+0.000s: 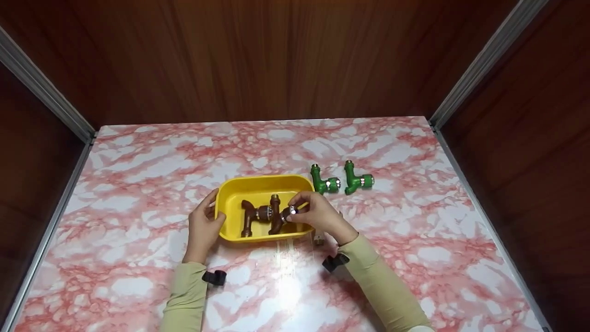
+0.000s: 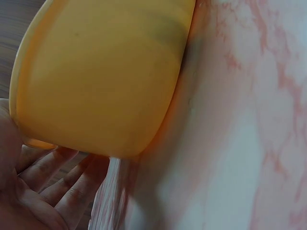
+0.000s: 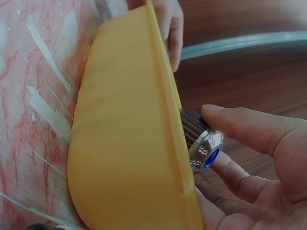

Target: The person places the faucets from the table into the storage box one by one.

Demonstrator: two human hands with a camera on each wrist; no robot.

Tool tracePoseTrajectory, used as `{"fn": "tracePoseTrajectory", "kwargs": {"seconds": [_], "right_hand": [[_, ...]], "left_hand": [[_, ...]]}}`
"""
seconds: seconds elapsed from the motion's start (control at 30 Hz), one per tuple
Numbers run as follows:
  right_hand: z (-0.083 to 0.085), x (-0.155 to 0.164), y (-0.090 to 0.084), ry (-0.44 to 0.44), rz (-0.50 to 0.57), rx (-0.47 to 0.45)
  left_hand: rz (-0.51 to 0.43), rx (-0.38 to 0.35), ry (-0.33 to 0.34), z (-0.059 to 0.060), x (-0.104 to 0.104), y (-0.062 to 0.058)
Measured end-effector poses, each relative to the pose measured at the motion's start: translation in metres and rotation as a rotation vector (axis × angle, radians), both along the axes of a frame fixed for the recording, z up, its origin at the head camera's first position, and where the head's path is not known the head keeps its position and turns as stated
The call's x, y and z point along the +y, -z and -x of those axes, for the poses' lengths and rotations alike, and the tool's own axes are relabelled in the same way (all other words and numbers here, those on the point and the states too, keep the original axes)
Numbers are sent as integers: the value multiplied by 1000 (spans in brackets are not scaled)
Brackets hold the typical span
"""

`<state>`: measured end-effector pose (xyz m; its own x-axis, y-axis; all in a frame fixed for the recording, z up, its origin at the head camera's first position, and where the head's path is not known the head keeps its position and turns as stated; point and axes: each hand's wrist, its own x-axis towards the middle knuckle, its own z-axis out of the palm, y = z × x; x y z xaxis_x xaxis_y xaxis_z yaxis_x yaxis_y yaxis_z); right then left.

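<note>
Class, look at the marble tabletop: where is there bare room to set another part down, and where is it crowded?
Bare marble lies along the far edge beyond the yellow tub, over the left side, and right of the green fittings. It is crowded around the tub, where the left hand holds the rim and the right hand pinches a brown fitting.

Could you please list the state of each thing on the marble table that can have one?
Yellow plastic tub: upright on the table, two brown fittings inside.
Brown pipe fitting with a silver end: in the tub, pinched by the right hand.
Second brown pipe fitting: lying in the tub, unheld.
Two green pipe fittings: lying on the table beyond the tub.
Left hand: holds the tub's rim.
</note>
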<state>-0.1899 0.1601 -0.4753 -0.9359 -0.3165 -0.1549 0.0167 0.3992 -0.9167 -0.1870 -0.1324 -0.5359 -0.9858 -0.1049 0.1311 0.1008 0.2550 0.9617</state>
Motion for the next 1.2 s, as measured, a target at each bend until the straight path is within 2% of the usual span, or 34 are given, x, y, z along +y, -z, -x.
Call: {"fn": "tracePoseTrajectory", "kwargs": {"seconds": [0.33, 0.57, 0.73, 0.97, 1.13, 1.2], "right_hand": [[3, -6, 2, -28, -68, 47], [2, -11, 4, -29, -7, -35], [3, -14, 7, -14, -63, 9], [4, -18, 8, -15, -89, 16], [6, -19, 8, -38, -114, 12], [7, -19, 8, -42, -114, 11]], "left_hand": [[10, -4, 4, 0, 0, 1], [27, -23, -7, -1, 1, -2], [25, -29, -4, -1, 0, -1], [25, -23, 21, -16, 8, -38], [28, -27, 20, -17, 7, -38], [22, -33, 20, -14, 6, -34]]}}
